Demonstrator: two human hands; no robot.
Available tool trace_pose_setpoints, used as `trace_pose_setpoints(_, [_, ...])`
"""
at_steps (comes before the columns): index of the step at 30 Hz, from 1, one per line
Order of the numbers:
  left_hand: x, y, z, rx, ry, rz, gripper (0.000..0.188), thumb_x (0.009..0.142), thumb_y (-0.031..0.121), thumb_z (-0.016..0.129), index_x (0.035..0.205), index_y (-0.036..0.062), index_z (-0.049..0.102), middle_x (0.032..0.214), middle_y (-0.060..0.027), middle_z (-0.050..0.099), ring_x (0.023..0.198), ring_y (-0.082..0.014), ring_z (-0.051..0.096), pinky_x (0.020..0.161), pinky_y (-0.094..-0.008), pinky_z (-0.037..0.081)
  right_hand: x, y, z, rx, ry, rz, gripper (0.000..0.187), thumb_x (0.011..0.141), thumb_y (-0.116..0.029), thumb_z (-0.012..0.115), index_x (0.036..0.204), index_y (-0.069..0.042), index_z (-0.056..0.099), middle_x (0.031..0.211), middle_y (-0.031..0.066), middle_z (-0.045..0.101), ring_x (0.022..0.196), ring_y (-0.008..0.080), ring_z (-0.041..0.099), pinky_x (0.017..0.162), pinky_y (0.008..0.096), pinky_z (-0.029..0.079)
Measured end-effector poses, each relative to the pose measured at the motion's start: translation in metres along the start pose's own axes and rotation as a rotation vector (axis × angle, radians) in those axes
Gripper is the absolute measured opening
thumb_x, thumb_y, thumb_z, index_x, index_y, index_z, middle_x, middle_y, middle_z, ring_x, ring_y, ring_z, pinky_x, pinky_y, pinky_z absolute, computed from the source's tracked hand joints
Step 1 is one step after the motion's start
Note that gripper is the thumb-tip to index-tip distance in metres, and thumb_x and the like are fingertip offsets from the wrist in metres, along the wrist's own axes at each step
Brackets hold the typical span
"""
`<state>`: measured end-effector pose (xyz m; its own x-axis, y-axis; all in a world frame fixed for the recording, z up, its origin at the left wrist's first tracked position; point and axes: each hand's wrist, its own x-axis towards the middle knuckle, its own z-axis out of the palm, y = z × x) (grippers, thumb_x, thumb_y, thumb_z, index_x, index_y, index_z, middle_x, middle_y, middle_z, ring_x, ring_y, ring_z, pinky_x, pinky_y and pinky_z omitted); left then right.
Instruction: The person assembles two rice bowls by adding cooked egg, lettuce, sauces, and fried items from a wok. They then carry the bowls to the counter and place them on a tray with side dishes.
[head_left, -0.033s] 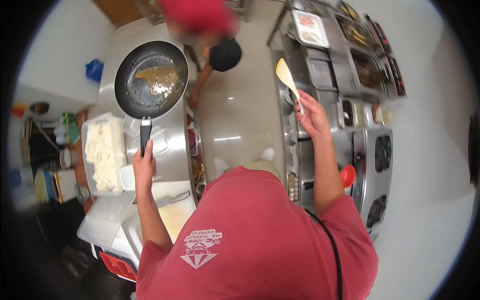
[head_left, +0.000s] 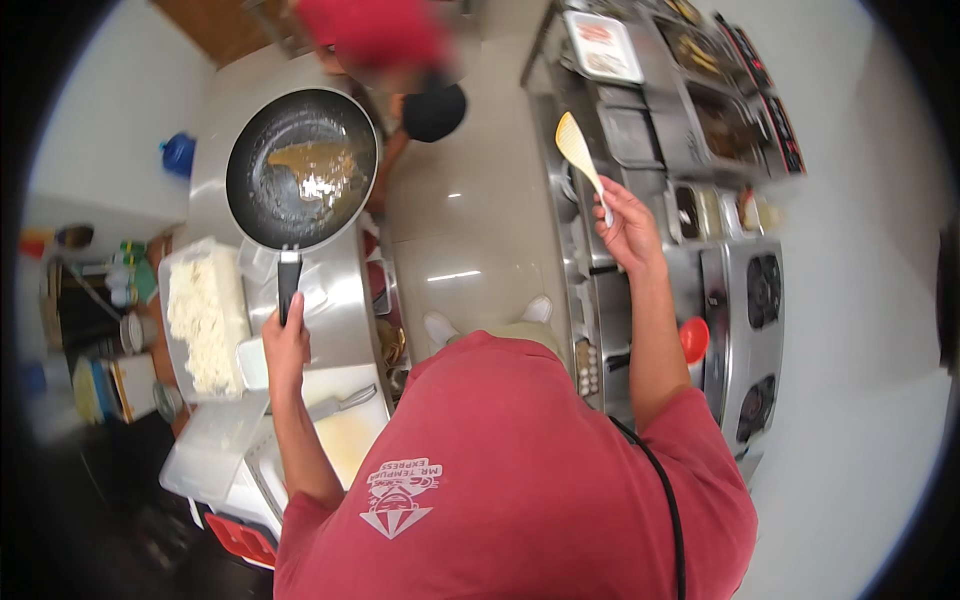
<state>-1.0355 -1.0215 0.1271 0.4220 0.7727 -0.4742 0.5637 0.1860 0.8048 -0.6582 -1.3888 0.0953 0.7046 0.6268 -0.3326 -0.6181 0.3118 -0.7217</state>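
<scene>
My left hand [head_left: 287,340] is closed round the black handle of a frying pan [head_left: 250,210]. The pan is over the steel counter [head_left: 340,335]; whether it touches the counter I cannot tell. A shiny brownish liquid [head_left: 315,165] pools in its middle, with thin smears around it. On the other side, my right hand [head_left: 632,228] grips the white handle of a spatula [head_left: 577,146]. Its pale yellow blade points up and away over the aisle's right edge, apart from the pan.
Beyond the pan, a person in red with a black cap [head_left: 434,112] bends by the counter. A tub of cooked rice [head_left: 205,330] and a knife [head_left: 343,401] lie at left. At right are a two-burner stove [head_left: 740,340], eggs [head_left: 587,368], a red bowl [head_left: 694,340] and a white tray [head_left: 604,47].
The view has shifted slightly. The pan sits a little lower and nearer to me, and the liquid's outline differs a bit. Both hands keep their hold.
</scene>
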Motion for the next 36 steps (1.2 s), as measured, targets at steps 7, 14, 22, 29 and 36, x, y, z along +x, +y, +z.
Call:
trace_pose_setpoints(7, [-0.061,0.029,0.135,0.349,-0.403,0.199,0.036,0.098,0.036,0.066,0.076,0.0110,0.053,0.055,0.0074,0.040,0.045,-0.0028,0.035,0.041,-0.0251,0.025,-0.173,-0.094,-0.119,-0.082,0.310,-0.350,0.038,0.096,-0.009,0.062,0.132,0.000,0.057,0.100,0.0053,0.065,0.082,0.0129,0.062,0.063,0.0249,0.051])
trace_pose_setpoints(14, [-0.159,0.063,0.390,0.493,-0.993,0.344,0.039,0.098,0.038,0.066,0.074,0.0104,0.052,0.056,0.0076,0.042,0.046,-0.0030,0.037,0.041,-0.0250,0.027,-0.397,-0.171,-0.262,-0.077,0.634,-0.716,0.039,0.095,-0.007,0.062,0.132,0.003,0.057,0.097,0.0073,0.065,0.079,0.0137,0.062,0.063,0.0277,0.054])
trace_pose_setpoints(22, [-0.269,0.102,0.578,0.580,-1.133,0.728,0.044,0.095,0.042,0.069,0.081,0.0007,0.064,0.056,0.0013,0.045,0.054,-0.0084,0.040,0.050,-0.0321,0.035,-0.516,-0.160,-0.326,-0.045,1.028,-0.775,0.036,0.095,-0.005,0.061,0.130,0.006,0.058,0.094,0.0070,0.065,0.073,0.0127,0.060,0.058,0.0255,0.051])
trace_pose_setpoints(29, [-0.284,0.127,0.603,0.686,-0.975,0.932,0.049,0.095,0.043,0.069,0.081,-0.0039,0.063,0.056,-0.0063,0.046,0.054,-0.0147,0.042,0.052,-0.0371,0.039,-0.420,-0.262,-0.289,-1.731,1.151,-0.662,0.021,0.089,-0.009,0.067,0.109,-0.005,0.074,0.095,0.0080,0.070,0.077,0.0239,0.067,0.068,0.0328,0.054])
trace_pose_setpoints(36, [-0.269,0.135,0.547,0.655,-0.816,0.793,0.051,0.095,0.045,0.068,0.082,-0.0041,0.063,0.057,-0.0067,0.046,0.054,-0.0156,0.043,0.054,-0.0381,0.040,-0.277,-0.261,-0.271,-2.263,0.734,-0.849,0.012,0.079,-0.008,0.064,0.091,-0.008,0.068,0.087,0.0064,0.060,0.080,0.0255,0.063,0.069,0.0380,0.055])
